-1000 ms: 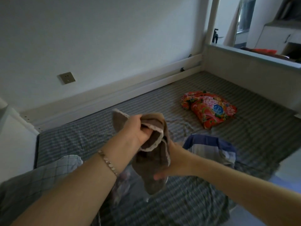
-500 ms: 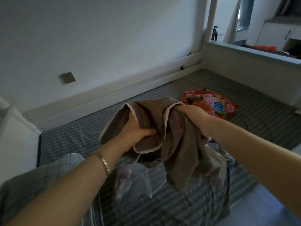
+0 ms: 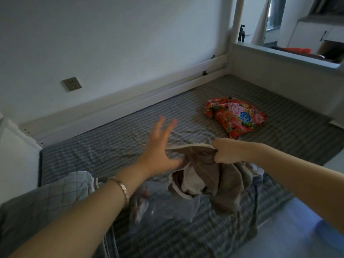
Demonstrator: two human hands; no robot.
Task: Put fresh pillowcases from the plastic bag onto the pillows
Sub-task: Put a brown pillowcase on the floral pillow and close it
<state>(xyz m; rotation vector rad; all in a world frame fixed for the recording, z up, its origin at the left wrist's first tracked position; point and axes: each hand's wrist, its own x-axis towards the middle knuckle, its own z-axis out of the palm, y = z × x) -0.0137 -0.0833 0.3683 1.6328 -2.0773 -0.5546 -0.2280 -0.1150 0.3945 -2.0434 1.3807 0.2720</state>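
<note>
A floral pillow [image 3: 235, 116] lies toward the far right corner of the bed [image 3: 111, 142], a checked pillow [image 3: 55, 198] sits at its near left edge, and the clear plastic bag [image 3: 167, 207] is by the near edge. Above the bag, the right hand [image 3: 227, 151] clenches the hem of the brown pillowcase [image 3: 214, 179]. The left hand [image 3: 160, 155] is just beside it, fingers spread wide, holding nothing.

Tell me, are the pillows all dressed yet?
Not yet. Done: a brown pillowcase is out of the plastic bag. In hand: the right hand grips its edge, the left hand is open beside it. Left: it hangs limp, on no pillow; the flowery bundle lies apart on the bed.
</note>
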